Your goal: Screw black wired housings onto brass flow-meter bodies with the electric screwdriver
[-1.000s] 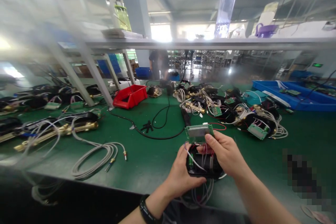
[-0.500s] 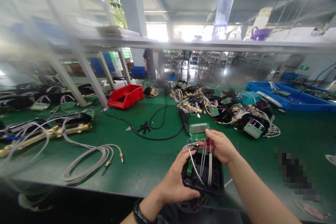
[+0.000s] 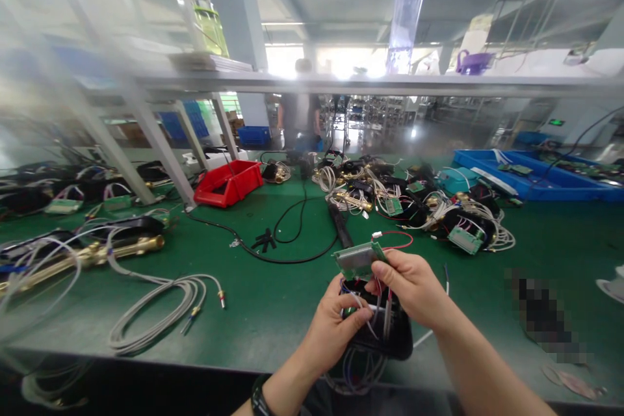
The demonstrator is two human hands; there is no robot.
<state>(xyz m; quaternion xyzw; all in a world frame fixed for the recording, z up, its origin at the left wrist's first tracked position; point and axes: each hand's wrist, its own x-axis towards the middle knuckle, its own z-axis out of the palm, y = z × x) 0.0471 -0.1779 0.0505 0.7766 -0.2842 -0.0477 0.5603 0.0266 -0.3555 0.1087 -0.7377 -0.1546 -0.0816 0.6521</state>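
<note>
Two hands are working close together but apart: the right hand [image 3: 408,285] is clamping one green circuit board [image 3: 358,261] by its near edge, thumb on top, and the left hand [image 3: 334,324] is bringing thumb and forefinger together on thin wires [image 3: 374,328], exact number not clear. One black housing [image 3: 402,337] is sitting open just below both hands, the board tilting above it. One red wire loop [image 3: 400,236] with a white connector is arching beyond the right hand. One black-handled tool [image 3: 340,224] is lying just past the board; one gray cable coil [image 3: 160,312] is resting well left of the left hand. Two bottles, one purple-tinted [image 3: 407,23] and one green-lidded [image 3: 212,29], are standing on the shelf beyond the hands. Fingers are hiding part of the housing; the lower frame edge is cutting off the left wristband; a pixelated patch right of the right hand is masking something dark. Housing is containing wires and something green, mostly covered. One red bin [image 3: 229,183], forward-left of the hands, is showing dark contents, unclear. One blue tray [image 3: 560,192], forward-right, is holding at least one green board [image 3: 515,169].
</note>
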